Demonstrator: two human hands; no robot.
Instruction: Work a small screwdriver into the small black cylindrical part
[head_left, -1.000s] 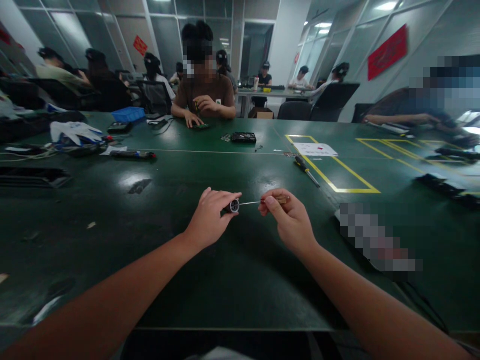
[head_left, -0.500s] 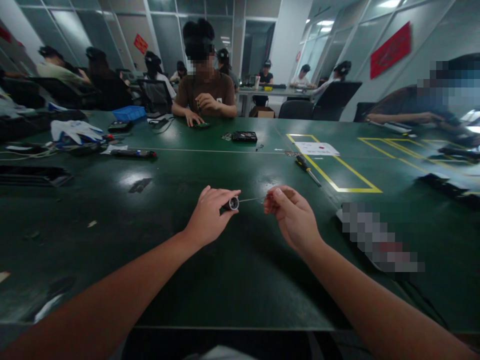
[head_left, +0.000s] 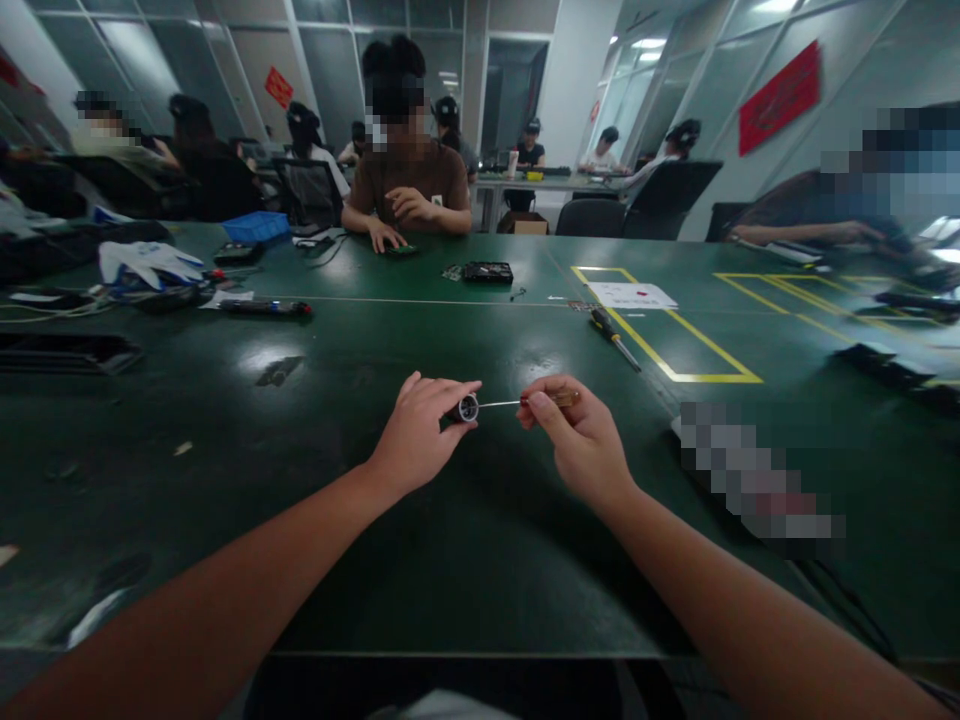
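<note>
My left hand (head_left: 420,430) is closed around a small dark cylinder (head_left: 468,408) with a pale ring at its open end, which faces toward me and to the right. Pinched in my right hand (head_left: 574,430) is a thin screwdriver (head_left: 501,403) with a yellowish-brown handle. Its metal shaft points left, and the tip meets the cylinder's open end; whether it sits inside cannot be made out. Both hands are above the green table (head_left: 450,580).
A larger screwdriver (head_left: 615,338) lies by yellow tape and a white paper (head_left: 632,295). At right is a blurred-out flat object (head_left: 750,480). Gloves (head_left: 150,265), a blue bin (head_left: 256,227) and a black device (head_left: 487,272) are farther off. A person (head_left: 409,190) sits opposite.
My right hand has turned and shifted slightly left, so the screwdriver's handle now shows. My left hand keeps its hold on the cylinder. The person opposite has lowered a raised hand slightly.
</note>
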